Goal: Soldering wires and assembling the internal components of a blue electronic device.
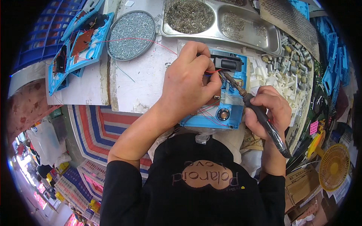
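A blue plastic casing (238, 113) lies on the bench in front of me. It holds a black rectangular part (228, 64), a brown circuit board (213, 101), a small round speaker (223, 114) and thin wires. My left hand (188, 81) is closed over the casing's left side, with a red wire (213, 71) pinched at its fingertips. In my right hand (274, 110) is a black-handled soldering iron (260, 113), slanting up and left. Its metal tip is beside the left fingertips, close to the wires below the black part; whether it touches them I cannot tell.
A round tray (155, 31) of small screws stands behind to the left, near more blue casings (96, 41) with wires. A metal compartment tray (264, 42) of small metal pieces is at the back. White plastic parts (271, 77) and motors are heaped right; a yellow fan (334, 167) stands lower right.
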The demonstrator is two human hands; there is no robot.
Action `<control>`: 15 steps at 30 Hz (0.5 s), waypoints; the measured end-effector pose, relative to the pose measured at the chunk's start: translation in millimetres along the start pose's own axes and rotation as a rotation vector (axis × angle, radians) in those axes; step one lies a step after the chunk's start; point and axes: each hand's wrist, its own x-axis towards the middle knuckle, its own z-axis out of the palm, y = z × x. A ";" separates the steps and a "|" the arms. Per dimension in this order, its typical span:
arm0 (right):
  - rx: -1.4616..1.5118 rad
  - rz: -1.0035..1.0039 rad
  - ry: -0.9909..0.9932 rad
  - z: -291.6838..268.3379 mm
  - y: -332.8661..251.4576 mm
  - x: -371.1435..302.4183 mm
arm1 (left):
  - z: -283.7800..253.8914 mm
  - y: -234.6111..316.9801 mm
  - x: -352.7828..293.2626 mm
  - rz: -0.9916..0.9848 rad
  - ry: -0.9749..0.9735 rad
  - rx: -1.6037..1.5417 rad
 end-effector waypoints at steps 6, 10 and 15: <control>0.006 -0.010 0.011 -1.1 -1.6 -0.2 | 0.1 0.7 -0.2 -0.012 -0.002 0.001; 0.011 -0.023 0.035 -4.0 -6.1 -1.3 | 0.5 0.5 -0.7 -0.012 -0.004 0.011; 0.030 0.017 0.059 -11.7 -11.6 -9.1 | 0.1 0.7 -0.4 -0.010 -0.003 0.007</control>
